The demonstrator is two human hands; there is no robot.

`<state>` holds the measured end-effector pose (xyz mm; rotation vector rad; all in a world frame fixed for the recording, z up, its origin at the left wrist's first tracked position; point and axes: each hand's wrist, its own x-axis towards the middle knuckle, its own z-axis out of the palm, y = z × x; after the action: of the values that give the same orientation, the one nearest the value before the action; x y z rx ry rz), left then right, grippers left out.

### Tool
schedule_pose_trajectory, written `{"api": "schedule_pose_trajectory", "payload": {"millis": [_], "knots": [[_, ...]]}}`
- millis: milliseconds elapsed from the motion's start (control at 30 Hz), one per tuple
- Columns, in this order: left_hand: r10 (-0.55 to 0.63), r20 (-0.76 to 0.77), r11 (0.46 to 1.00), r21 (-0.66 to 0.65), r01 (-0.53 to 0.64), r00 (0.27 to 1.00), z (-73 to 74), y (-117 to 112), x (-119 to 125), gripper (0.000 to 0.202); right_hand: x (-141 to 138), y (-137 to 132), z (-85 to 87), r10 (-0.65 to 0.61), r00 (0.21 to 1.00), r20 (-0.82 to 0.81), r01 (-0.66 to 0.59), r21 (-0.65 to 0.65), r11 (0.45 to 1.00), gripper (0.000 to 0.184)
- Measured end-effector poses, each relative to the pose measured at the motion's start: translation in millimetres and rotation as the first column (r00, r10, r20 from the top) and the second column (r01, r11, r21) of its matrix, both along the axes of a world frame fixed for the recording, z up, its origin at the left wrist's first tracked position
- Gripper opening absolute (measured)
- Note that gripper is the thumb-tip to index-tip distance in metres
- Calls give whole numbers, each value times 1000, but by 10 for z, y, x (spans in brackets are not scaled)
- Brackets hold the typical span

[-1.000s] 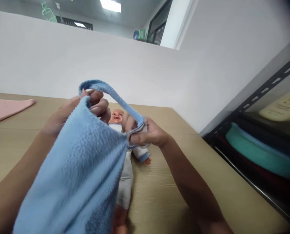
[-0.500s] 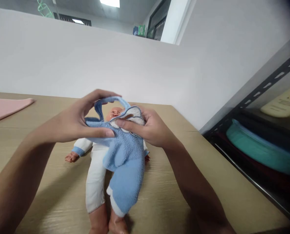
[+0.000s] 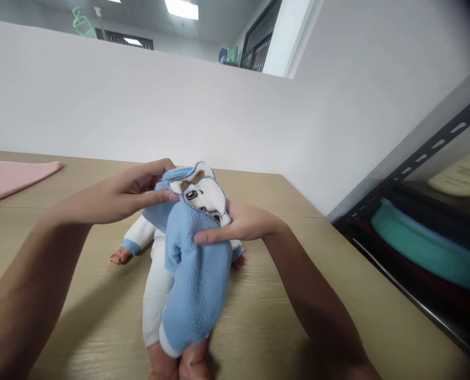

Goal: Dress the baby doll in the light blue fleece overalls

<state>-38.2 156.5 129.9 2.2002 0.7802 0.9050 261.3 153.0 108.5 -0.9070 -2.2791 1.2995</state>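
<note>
A baby doll in white trousers and a white top with blue cuffs lies on its back on the table. Above its body I hold blue fleece overalls with a white animal face on the bib. My left hand pinches the folded upper edge and straps, thumb in front. On the other side, my right hand grips the bib's edge, its thumb pressed on the blue fleece. The garment hides the doll's head and most of its torso; its hands and lower legs show.
A pink cloth lies at the table's far left. To the right stands a dark metal shelf with a teal basin and a pale yellow bottle. A white wall rises behind the wooden table.
The overalls' bib has opened out, so its animal face shows. The strap loop over the doll's head is folded down, and the garment now covers the head. My right hand has shifted lower.
</note>
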Motion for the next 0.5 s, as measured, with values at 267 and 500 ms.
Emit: {"api": "schedule_pose_trajectory", "payload": {"millis": [267, 500], "knots": [[5, 157, 971, -238, 33, 988, -107, -40, 145, 50, 21, 21, -64, -193, 895, -402, 126, -186, 974, 43], [-158, 24, 934, -320, 157, 987, -120, -125, 114, 35, -87, -26, -51, -111, 874, -472, 108, -35, 994, 35]]}}
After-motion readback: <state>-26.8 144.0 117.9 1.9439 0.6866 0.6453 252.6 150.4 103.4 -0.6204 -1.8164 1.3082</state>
